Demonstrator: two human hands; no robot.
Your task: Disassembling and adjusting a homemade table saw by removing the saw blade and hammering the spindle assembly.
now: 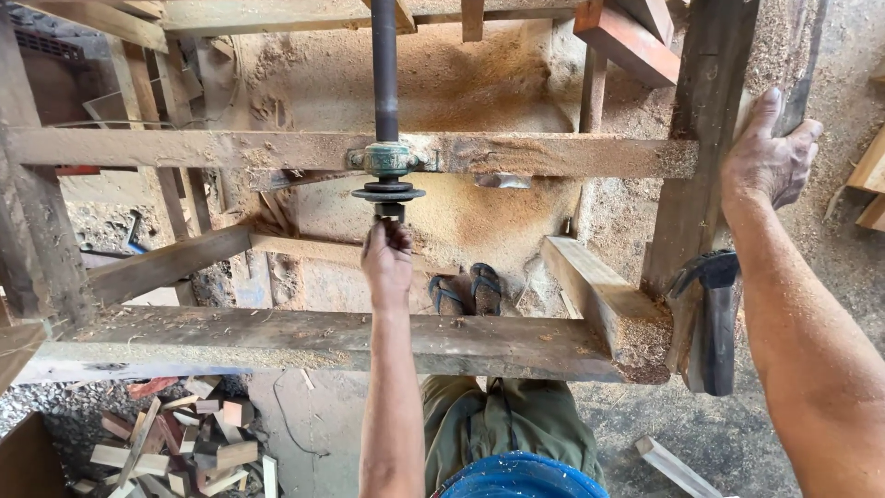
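A dark steel shaft (384,74) runs down through a green bearing block (388,160) bolted to a wooden cross beam (230,148). Below the block sit a black flange disc (388,193) and the shaft's end nut (389,211). My left hand (387,260) reaches up from below and grips the shaft end at the nut; whether it holds a tool I cannot tell. My right hand (770,157) clasps the top of an upright wooden post (705,138) at the right. A hammer (714,314) hangs on that post, head up.
A thick near beam (304,341) crosses in front of my legs and sandalled foot (466,290). Sawdust (461,83) covers the frame and ground. Wood offcuts (175,433) lie piled at the lower left. A blue round object (521,475) sits at the bottom edge.
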